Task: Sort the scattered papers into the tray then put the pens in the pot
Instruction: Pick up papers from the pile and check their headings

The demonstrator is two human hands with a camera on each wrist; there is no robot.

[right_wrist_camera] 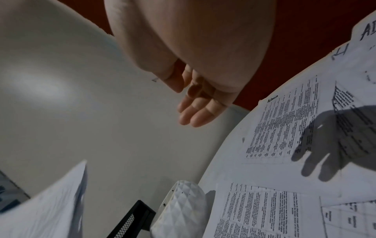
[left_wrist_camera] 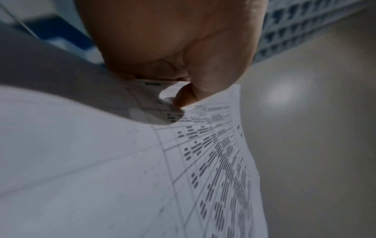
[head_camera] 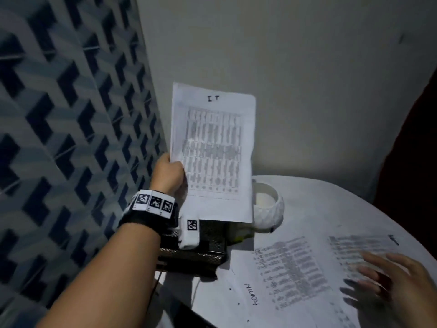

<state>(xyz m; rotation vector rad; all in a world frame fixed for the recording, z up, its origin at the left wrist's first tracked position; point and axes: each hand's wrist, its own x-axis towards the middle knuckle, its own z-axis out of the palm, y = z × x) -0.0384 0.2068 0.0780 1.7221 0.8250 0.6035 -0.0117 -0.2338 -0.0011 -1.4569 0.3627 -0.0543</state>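
Note:
My left hand (head_camera: 171, 172) grips a printed sheet marked "IT" (head_camera: 214, 150) by its lower left edge and holds it upright above the black mesh tray (head_camera: 198, 253). In the left wrist view the thumb (left_wrist_camera: 183, 98) pinches that sheet (left_wrist_camera: 122, 169). A white faceted pot (head_camera: 268, 207) stands just right of the tray, also seen in the right wrist view as the pot (right_wrist_camera: 181, 207). My right hand (head_camera: 390, 282) hovers with fingers spread over several printed papers (head_camera: 295, 275) lying on the white round table (head_camera: 314, 200). No pens are visible.
A blue patterned tiled wall (head_camera: 66, 114) runs along the left and a plain pale wall (head_camera: 307, 79) stands behind the table. A dark red surface (head_camera: 416, 162) borders the right side. The table edge (head_camera: 179, 301) curves near my left forearm.

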